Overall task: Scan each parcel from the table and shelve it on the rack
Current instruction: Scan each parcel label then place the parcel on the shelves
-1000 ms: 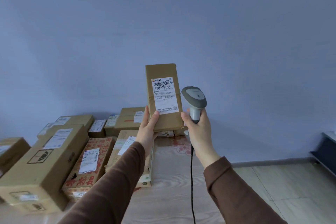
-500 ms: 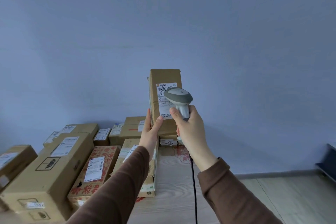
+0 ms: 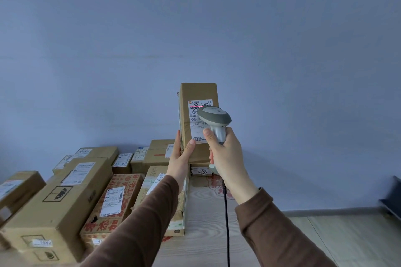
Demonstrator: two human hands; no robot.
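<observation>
I hold a tall brown parcel [image 3: 198, 123] upright in front of me, raised against the blue-grey wall [image 3: 217, 28]. My left hand [image 3: 180, 159] grips its lower left corner — thumb pressed on the front face, fingers up along the side. The white shipping label [image 3: 200, 122] faces me, scrawled over with black marker.

My right hand [image 3: 226, 158] is wrapped round the handle of the grey barcode scanner [image 3: 214, 120], index finger curled at the front of the grip. The scanner's head sits just in front of the label and covers part of it. A thin red line of light [image 3: 198, 106] lies across the top of the label, just above the scanner's head. The scanner's black cable [image 3: 226, 223] hangs straight down from below my hand.

Below the raised parcel is the pale wooden table [image 3: 206, 234], with the other parcels crowded on its left and far side — a large plain carton [image 3: 58, 206] at the left, a box with red printed characters [image 3: 112, 204] beside it, a long box [image 3: 158, 182] partly under my left sleeve, and smaller labelled boxes at the back by the wall. At the far right edge, something dark [image 3: 392, 197] stands on the light floor [image 3: 347, 240]; I cannot tell what it is.
</observation>
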